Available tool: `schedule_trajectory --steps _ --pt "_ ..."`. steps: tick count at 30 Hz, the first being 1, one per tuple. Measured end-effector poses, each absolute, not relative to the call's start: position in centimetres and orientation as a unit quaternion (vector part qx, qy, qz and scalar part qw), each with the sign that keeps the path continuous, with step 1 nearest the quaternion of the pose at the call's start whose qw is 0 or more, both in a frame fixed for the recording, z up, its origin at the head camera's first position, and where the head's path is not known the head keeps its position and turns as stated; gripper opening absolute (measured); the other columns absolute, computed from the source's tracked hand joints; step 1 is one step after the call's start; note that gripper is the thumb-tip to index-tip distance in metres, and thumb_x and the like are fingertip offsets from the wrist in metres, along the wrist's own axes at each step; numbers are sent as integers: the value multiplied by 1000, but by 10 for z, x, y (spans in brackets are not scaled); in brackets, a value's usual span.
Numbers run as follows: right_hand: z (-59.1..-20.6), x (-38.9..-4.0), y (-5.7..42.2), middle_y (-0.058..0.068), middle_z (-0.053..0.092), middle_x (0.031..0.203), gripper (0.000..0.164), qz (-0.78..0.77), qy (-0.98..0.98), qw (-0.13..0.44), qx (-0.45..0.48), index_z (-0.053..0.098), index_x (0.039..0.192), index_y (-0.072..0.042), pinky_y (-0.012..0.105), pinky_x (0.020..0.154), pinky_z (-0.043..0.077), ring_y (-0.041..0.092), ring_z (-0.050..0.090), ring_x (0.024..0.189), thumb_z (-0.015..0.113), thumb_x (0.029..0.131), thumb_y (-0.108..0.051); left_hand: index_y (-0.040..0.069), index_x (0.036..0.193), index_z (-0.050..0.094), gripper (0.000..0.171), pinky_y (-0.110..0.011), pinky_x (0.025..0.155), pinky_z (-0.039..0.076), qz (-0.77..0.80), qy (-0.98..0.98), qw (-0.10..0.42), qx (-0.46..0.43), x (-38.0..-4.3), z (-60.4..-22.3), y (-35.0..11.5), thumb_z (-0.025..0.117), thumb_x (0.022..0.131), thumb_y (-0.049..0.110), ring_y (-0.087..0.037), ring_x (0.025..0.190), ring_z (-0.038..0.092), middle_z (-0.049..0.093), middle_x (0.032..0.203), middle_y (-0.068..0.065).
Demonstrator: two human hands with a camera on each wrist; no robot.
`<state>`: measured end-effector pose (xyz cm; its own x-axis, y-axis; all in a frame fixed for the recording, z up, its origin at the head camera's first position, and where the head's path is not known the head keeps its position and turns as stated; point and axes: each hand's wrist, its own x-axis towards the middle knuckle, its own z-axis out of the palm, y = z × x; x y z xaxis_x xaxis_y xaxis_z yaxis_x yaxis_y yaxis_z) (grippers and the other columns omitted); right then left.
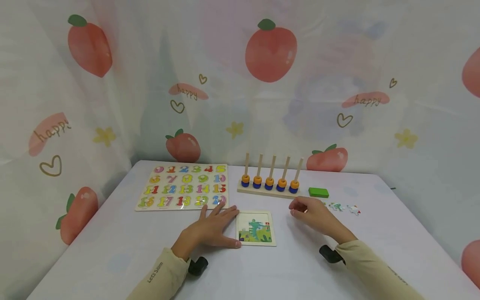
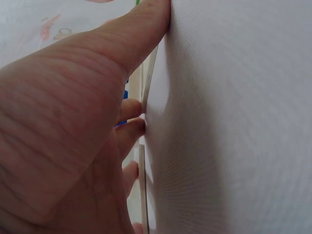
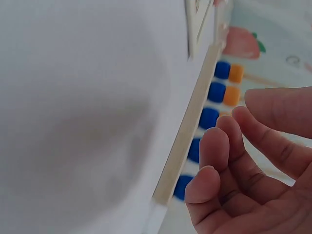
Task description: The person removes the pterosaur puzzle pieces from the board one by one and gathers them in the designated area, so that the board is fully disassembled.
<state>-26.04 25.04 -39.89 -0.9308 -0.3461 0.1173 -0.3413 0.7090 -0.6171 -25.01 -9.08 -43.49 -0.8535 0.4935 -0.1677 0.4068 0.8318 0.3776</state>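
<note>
A small square puzzle tray (image 1: 273,227) with a pale rim lies mid-table, its picture a teal dinosaur on green ground. Spread along its left side is my left hand (image 1: 211,230), thumb at the near left corner and fingertips at the far one. The left wrist view shows the same hand (image 2: 73,117) low beside the tray's thin edge. My right hand (image 1: 315,214) hovers right of the tray, fingers loosely bent. Nothing shows between the thumb and fingers of that hand (image 3: 248,180) in the right wrist view. Loose puzzle pieces (image 1: 353,210) lie beyond its wrist, partly hidden by it.
A number board (image 1: 195,173) covers the back left of the table. Behind the tray stands a wooden peg base (image 1: 258,191) with upright rods and blue and orange beads. A green block (image 1: 318,192) lies right of it. Patterned cloth hangs around the table.
</note>
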Motion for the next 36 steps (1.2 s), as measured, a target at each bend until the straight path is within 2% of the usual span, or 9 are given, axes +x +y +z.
schedule_trajectory --steps 10,18,23,28,32,36 --pt "-399 -255 206 -5 61 85 14 -347 899 15 -266 72 110 0 29 70 51 16 57 82 74 97 -5 25 167 39 100 -71 124 -6 167 948 131 239 -251 -436 -88 80 86 68 -30 165 4 29 176 5" --pt "-405 -255 181 -5 60 86 27 -340 890 67 -296 69 119 2 27 68 49 12 55 78 79 96 -9 25 167 40 100 -71 125 -4 167 948 135 235 -251 -434 -88 80 86 68 -30 165 4 28 176 4" --pt "-408 -258 172 -1 60 89 33 -321 895 91 -295 68 121 3 29 71 50 13 54 80 82 92 -7 24 167 40 100 -71 125 -4 169 947 136 237 -251 -435 -89 80 86 68 -30 165 4 29 176 4" --pt "-411 -259 165 3 60 99 39 -291 908 108 -282 69 123 1 32 79 52 16 55 87 86 89 -8 25 167 39 100 -71 124 -4 167 947 136 238 -251 -435 -89 80 86 69 -30 165 4 28 176 4" --pt "-412 -258 163 5 58 104 38 -284 911 118 -275 70 120 -1 35 83 52 17 55 91 88 87 -8 24 167 39 100 -71 124 -4 165 947 136 239 -251 -435 -89 79 86 69 -30 165 4 28 176 4" --pt "-412 -259 162 6 55 103 36 -288 909 119 -277 71 118 -1 35 82 51 18 53 90 87 87 -7 24 167 39 100 -71 124 -4 163 948 136 238 -251 -433 -90 79 87 68 -30 165 4 28 176 4"
